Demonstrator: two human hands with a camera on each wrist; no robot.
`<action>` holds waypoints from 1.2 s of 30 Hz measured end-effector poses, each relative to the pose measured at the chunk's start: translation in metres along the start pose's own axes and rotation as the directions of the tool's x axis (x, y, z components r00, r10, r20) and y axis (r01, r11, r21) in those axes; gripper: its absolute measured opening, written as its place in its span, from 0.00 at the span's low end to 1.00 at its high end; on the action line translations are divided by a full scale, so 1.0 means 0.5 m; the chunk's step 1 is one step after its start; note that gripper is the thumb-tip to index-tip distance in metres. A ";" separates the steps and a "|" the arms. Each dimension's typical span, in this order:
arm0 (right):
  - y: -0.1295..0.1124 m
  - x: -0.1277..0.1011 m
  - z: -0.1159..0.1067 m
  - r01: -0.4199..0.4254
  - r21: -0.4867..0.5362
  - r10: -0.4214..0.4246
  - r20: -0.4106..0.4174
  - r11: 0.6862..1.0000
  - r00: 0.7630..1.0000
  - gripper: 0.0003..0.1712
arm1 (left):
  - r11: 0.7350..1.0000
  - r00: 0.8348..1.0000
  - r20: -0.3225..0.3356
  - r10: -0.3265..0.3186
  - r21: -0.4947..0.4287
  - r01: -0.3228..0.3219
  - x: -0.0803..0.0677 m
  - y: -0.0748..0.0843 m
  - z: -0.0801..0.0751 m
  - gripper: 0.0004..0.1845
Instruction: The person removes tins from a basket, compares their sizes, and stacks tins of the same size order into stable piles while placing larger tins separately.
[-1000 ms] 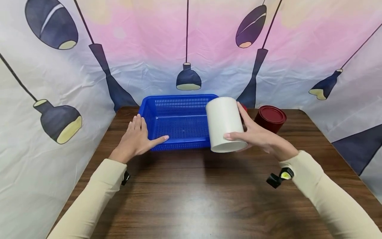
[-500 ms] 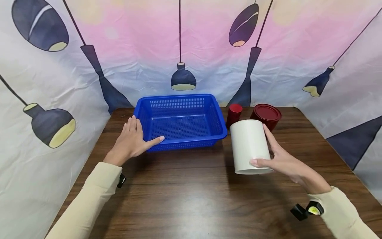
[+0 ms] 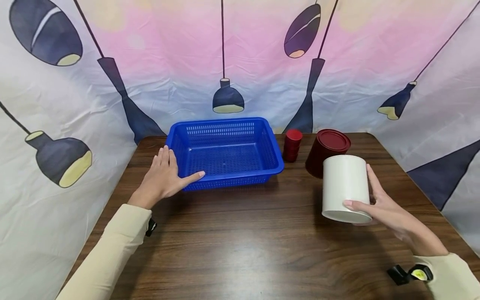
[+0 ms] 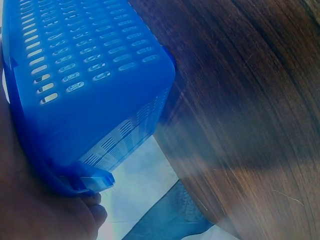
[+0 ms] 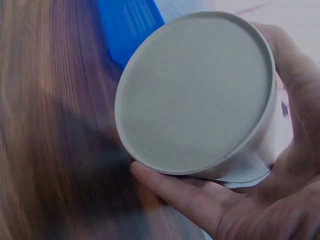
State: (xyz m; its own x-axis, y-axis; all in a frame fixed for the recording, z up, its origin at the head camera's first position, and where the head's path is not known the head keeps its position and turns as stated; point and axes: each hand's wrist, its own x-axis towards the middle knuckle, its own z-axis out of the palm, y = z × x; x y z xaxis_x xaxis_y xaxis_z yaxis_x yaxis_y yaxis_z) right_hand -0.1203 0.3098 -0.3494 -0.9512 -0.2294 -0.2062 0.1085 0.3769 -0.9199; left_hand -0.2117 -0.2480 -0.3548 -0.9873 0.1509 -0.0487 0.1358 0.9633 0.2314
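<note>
My right hand (image 3: 378,206) grips a white cylindrical canister (image 3: 344,187) just above the wooden table (image 3: 240,246), at the right front. The right wrist view shows the canister (image 5: 197,95) from below, its flat base facing the camera, with my fingers (image 5: 185,192) curled under its rim. My left hand (image 3: 165,177) lies flat with straight fingers against the front left corner of an empty blue perforated basket (image 3: 225,152). In the left wrist view the basket (image 4: 85,85) fills the upper left, my palm against its wall.
A dark red lidded canister (image 3: 327,152) stands just behind the white one. A small red stack of caps (image 3: 292,145) sits between it and the basket. A printed cloth backdrop (image 3: 240,62) encloses the table on three sides.
My right hand has carried the white canister from the basket's right edge to the right and toward me, lowering it in front of the dark red canister. The left hand stayed put.
</note>
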 end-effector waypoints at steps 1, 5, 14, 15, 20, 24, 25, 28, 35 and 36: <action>0.006 0.001 -0.007 -0.011 0.008 0.011 -0.012 1.000 1.000 0.64 | 1.000 1.000 0.002 -0.001 0.000 0.001 0.000 0.000 0.000 0.72; 0.032 0.008 -0.038 -0.056 0.048 0.059 -0.060 0.997 0.996 0.64 | 1.000 1.000 0.003 0.000 0.003 0.000 0.001 0.000 0.000 0.72; 0.069 0.048 -0.086 -0.082 0.055 0.092 -0.194 0.995 0.977 0.66 | 1.000 1.000 -0.011 0.003 -0.010 -0.003 0.002 0.000 0.001 0.72; 0.073 0.054 -0.089 -0.074 0.047 0.083 -0.217 0.996 0.973 0.66 | 1.000 1.000 -0.016 0.004 -0.011 -0.004 0.002 0.001 0.001 0.72; 0.088 0.083 -0.095 -0.030 -0.052 0.009 -0.360 0.998 0.933 0.71 | 1.000 1.000 -0.019 0.003 -0.014 -0.003 0.001 0.001 0.002 0.72; 0.102 0.101 -0.095 -0.039 -0.189 -0.053 -0.459 0.981 0.887 0.75 | 1.000 1.000 -0.001 -0.001 -0.004 0.001 0.000 0.001 0.001 0.72; 0.104 0.104 -0.095 -0.049 -0.216 -0.061 -0.476 0.975 0.878 0.76 | 1.000 1.000 0.002 -0.001 -0.004 0.001 0.000 0.002 0.000 0.72; 0.110 0.112 -0.094 -0.067 -0.276 -0.086 -0.510 0.959 0.856 0.77 | 1.000 1.000 0.006 -0.004 -0.002 0.004 0.000 0.003 0.000 0.72; 0.118 0.129 -0.091 -0.082 -0.369 -0.163 -0.588 0.926 0.792 0.79 | 1.000 1.000 0.007 -0.008 -0.001 0.008 0.001 0.004 -0.001 0.71; 0.119 0.133 -0.091 -0.082 -0.383 -0.179 -0.597 0.920 0.782 0.79 | 1.000 1.000 0.008 -0.009 0.002 0.009 0.001 0.003 -0.002 0.71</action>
State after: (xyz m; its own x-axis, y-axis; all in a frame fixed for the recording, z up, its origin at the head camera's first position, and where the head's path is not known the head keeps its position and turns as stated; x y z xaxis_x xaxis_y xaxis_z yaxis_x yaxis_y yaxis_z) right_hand -0.1901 0.3579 -0.4027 -0.9359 0.2885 0.2021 0.0673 0.7096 -0.7014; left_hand -0.2119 -0.2465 -0.3535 -0.9878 0.1443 -0.0584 0.1275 0.9650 0.2290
